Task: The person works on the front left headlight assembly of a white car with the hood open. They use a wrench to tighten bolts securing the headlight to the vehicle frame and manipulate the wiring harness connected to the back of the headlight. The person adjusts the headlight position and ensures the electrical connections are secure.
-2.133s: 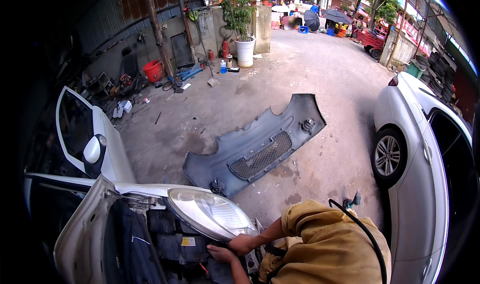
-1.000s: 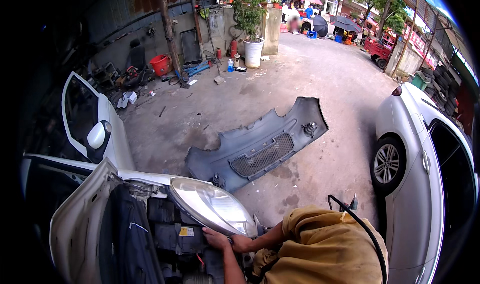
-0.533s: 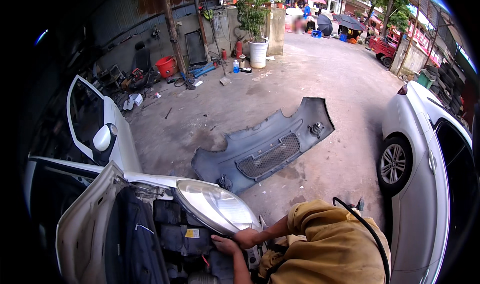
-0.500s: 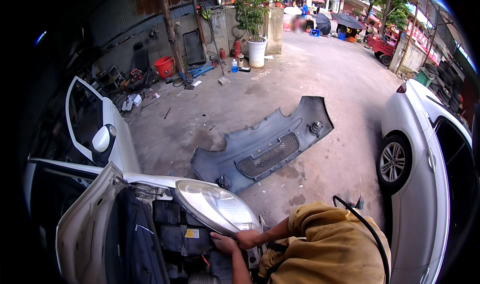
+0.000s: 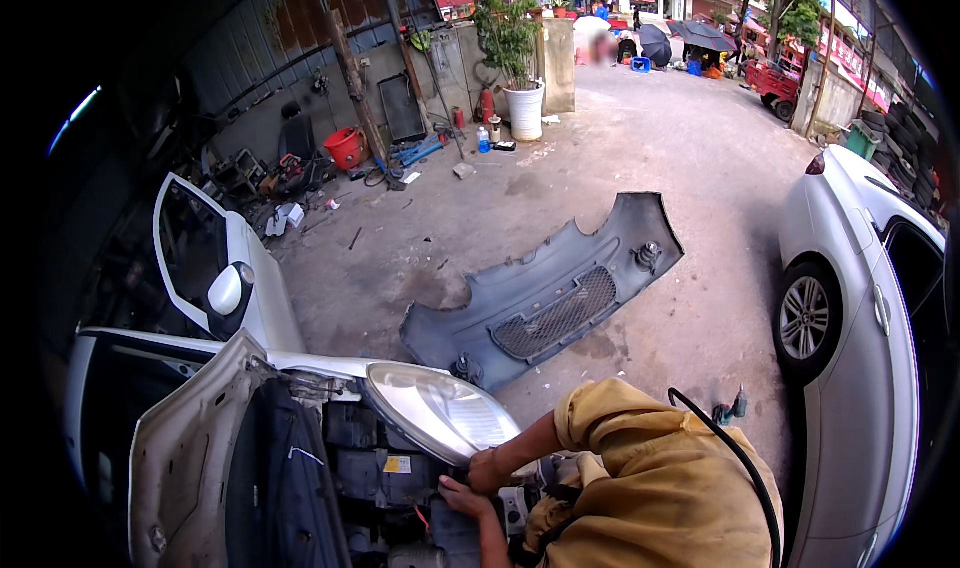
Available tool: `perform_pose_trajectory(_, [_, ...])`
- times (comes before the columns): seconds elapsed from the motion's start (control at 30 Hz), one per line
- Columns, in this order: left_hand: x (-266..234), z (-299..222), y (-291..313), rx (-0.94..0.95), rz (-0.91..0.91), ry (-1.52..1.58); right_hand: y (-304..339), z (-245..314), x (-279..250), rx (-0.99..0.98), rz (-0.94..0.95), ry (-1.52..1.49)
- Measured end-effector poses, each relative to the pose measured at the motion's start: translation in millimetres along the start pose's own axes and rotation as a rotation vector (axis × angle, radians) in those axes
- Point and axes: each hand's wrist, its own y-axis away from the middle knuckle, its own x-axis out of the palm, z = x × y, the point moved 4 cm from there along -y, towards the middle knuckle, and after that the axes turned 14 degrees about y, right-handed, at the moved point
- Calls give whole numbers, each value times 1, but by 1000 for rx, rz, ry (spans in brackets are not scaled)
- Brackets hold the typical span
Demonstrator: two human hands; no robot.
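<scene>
The clear headlight (image 5: 445, 406) of a white car sits at the front corner beside the open engine bay. Against its inner lower edge my right hand (image 5: 488, 472) is closed, fingers curled down. My left hand (image 5: 464, 496) lies just below and touches it, fingers pressed together over the dark engine parts (image 5: 385, 476). Whatever the two hands grip between the headlight and the bay is hidden. A mustard-coloured sleeve (image 5: 610, 423) covers my right upper arm.
The raised hood (image 5: 185, 448) stands at the left, with an open car door (image 5: 262, 278) behind. A detached bumper (image 5: 545, 288) lies on the ground ahead. A silver car (image 5: 850, 388) is parked at the right, near a power drill (image 5: 738, 405). A black hose (image 5: 735, 448) loops beside my sleeve.
The whole view has shifted, so the scene sits further right. My right hand has moved in closer to my left and curled more, with the wrist raised. The headlight stays in place.
</scene>
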Motion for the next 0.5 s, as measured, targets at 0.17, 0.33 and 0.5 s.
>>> perform_pose_trajectory(0.17, [-5, -5, -16, -23, -105, -72, 14, 9, 16, 261, -91, -513])
perform_pose_trajectory(0.33, [11, 0, -36, 84, 10, -98, 13, 36, 40, 669, -178, -909])
perform_pose_trajectory(0.5, [12, 2, -43, 70, 46, -96, 9, 54, 57, 848, -243, -1176])
